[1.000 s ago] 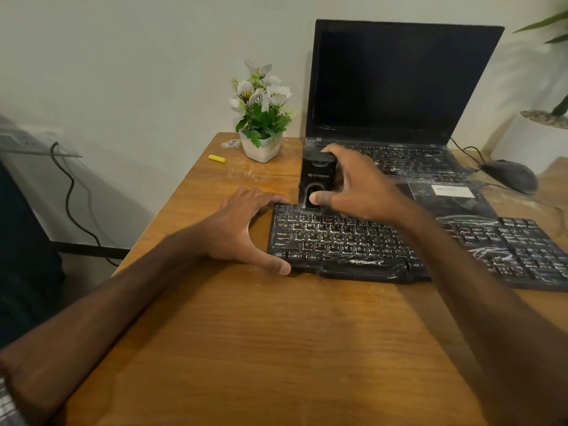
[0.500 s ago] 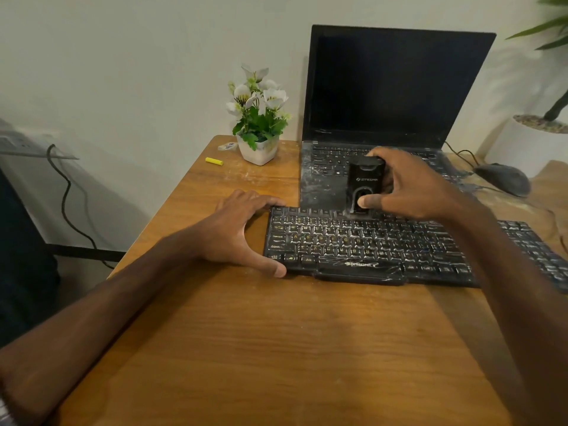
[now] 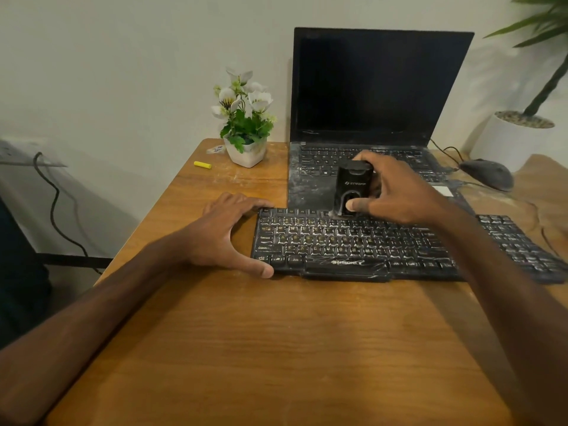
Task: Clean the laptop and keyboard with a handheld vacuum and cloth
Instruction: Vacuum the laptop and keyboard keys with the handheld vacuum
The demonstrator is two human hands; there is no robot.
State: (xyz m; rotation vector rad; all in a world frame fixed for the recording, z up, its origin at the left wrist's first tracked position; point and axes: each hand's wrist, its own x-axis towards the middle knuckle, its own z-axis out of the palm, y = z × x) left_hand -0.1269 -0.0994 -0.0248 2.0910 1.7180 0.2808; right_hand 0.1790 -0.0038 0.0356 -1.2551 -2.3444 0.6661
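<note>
I see the right hand (image 3: 396, 192) at centre frame gripping the black handheld vacuum (image 3: 353, 186) upright, thumb on its front face. The vacuum's base sits on the top row of the keyboard (image 3: 368, 244), just in front of the dusty laptop (image 3: 378, 87). The left hand (image 3: 227, 232) lies spread wide on the wooden table (image 3: 276, 348), with thumb and forefinger touching the keyboard's left corners.
</note>
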